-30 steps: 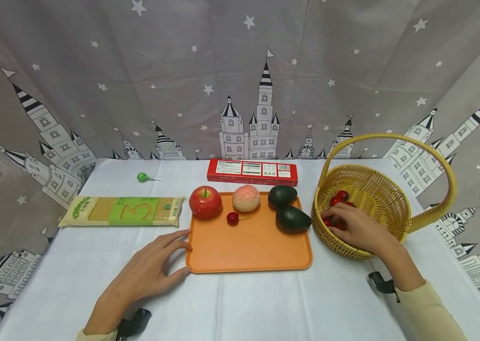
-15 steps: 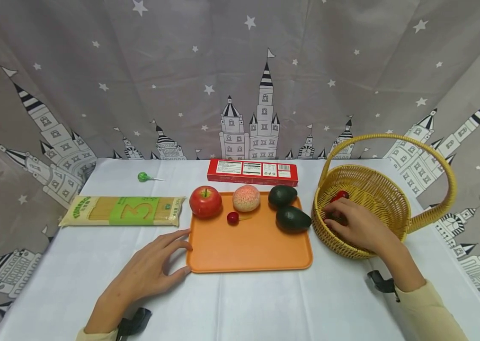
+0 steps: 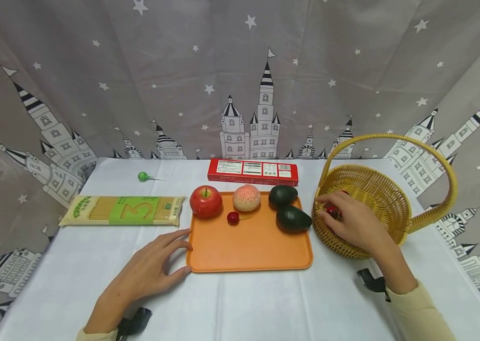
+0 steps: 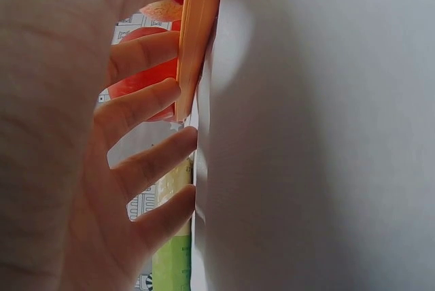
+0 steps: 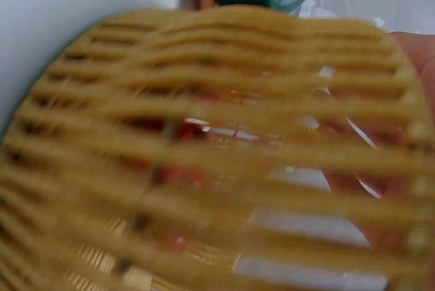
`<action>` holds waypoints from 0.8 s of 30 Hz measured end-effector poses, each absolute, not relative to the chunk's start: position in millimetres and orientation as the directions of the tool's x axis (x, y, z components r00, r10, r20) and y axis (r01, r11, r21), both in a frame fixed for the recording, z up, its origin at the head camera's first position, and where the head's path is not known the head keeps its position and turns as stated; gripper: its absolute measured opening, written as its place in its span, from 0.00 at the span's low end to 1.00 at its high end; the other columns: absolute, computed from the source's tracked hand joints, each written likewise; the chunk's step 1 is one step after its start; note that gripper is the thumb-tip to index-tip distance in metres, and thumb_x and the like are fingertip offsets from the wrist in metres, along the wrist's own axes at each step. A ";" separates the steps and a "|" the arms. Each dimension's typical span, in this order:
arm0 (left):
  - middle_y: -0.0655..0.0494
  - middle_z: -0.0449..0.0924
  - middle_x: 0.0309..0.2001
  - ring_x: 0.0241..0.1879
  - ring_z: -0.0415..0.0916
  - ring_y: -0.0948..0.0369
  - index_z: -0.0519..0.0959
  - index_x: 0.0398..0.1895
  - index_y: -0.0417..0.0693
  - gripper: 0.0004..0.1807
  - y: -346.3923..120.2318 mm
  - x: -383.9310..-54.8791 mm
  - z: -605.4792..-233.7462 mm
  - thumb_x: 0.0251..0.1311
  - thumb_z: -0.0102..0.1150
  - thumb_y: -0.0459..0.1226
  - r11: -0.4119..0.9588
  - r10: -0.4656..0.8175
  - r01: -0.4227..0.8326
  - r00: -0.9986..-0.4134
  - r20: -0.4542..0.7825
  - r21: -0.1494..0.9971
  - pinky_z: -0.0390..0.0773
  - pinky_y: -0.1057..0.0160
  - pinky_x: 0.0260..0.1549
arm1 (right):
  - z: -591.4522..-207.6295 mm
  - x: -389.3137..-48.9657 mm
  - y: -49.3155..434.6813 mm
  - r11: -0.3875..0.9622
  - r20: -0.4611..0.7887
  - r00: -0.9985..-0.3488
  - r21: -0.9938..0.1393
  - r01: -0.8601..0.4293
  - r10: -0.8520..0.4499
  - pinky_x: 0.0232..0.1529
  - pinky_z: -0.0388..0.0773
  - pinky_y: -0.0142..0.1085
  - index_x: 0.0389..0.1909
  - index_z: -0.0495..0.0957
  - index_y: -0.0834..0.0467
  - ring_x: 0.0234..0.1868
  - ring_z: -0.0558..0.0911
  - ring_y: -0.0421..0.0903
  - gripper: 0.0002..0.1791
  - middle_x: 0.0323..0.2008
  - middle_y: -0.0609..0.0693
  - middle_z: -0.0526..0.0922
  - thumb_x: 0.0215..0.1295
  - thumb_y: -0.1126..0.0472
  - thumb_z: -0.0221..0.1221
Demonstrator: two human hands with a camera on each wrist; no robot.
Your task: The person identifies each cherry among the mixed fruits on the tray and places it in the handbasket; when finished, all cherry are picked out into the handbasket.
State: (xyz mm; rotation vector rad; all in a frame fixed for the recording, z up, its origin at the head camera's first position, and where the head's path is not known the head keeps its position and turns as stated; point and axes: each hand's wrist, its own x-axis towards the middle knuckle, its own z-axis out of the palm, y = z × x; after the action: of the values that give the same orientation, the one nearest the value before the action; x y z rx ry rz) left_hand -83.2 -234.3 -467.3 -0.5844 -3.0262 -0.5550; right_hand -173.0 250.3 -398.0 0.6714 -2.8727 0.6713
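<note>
My left hand (image 3: 150, 267) rests at the left edge of the orange tray (image 3: 248, 251), fingers spread and fingertips touching its rim. On the tray lie a red apple (image 3: 206, 201), a peach (image 3: 246, 198), a cherry (image 3: 233, 218) with a stem and two avocados (image 3: 293, 219). My right hand (image 3: 355, 220) is inside the yellow wicker basket (image 3: 386, 203), its fingertips near the left rim. Red cherries (image 3: 332, 211) show between thumb and fingers; whether one is pinched cannot be told. Through the weave, the right wrist view shows blurred red cherries (image 5: 177, 134) and part of the hand.
A pack of noodles (image 3: 125, 210) lies left of the tray, with a green lollipop (image 3: 143, 176) behind it. Behind the tray lies a red box (image 3: 253, 171). The basket's tall handle (image 3: 393, 136) arches over it. A grey castle-print curtain (image 3: 159, 71) hangs at the back.
My right hand has shifted slightly left and back within the basket, toward its left rim, and now covers most of the cherries. My left hand and the tray have stayed put.
</note>
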 end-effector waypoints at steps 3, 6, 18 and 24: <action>0.55 0.73 0.77 0.74 0.72 0.47 0.83 0.56 0.66 0.22 -233.9 -83.3 -467.7 0.61 0.75 0.56 0.868 0.360 0.362 -0.930 0.072 0.341 0.76 0.35 0.69 | -396.1 -171.7 241.9 0.800 0.215 -0.892 -0.394 -0.452 -0.398 0.48 0.89 0.51 0.61 0.83 0.50 0.47 0.86 0.52 0.18 0.54 0.51 0.87 0.73 0.55 0.70; 0.55 0.73 0.77 0.74 0.72 0.47 0.83 0.56 0.66 0.22 -233.4 -83.2 -467.6 0.61 0.75 0.56 0.869 0.358 0.358 -0.931 0.067 0.341 0.76 0.35 0.69 | -394.7 -171.3 232.2 0.792 0.223 -0.880 -0.384 -0.475 -0.420 0.44 0.89 0.47 0.61 0.83 0.49 0.44 0.85 0.49 0.19 0.51 0.51 0.86 0.72 0.55 0.71; 0.54 0.73 0.77 0.74 0.72 0.47 0.83 0.57 0.65 0.23 -232.7 -83.5 -467.1 0.60 0.75 0.56 0.874 0.350 0.349 -0.935 0.059 0.338 0.76 0.35 0.69 | -395.3 -172.8 188.0 0.715 0.223 -0.803 -0.369 -0.594 -0.552 0.50 0.90 0.50 0.61 0.84 0.51 0.48 0.88 0.52 0.21 0.53 0.51 0.85 0.70 0.55 0.73; 0.54 0.73 0.77 0.74 0.72 0.47 0.83 0.57 0.65 0.22 -233.0 -83.4 -467.4 0.61 0.74 0.56 0.872 0.357 0.358 -0.932 0.068 0.335 0.76 0.36 0.69 | -395.9 -171.9 167.4 0.694 0.207 -0.783 -0.370 -0.618 -0.586 0.56 0.89 0.54 0.60 0.85 0.51 0.51 0.88 0.54 0.19 0.57 0.51 0.85 0.71 0.54 0.71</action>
State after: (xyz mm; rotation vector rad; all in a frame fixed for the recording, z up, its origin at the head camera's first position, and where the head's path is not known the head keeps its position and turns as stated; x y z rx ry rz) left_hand -83.4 -233.0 -467.4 -0.5793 -3.0355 -0.5440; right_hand -171.9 167.4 -395.9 1.0051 -2.8241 0.6569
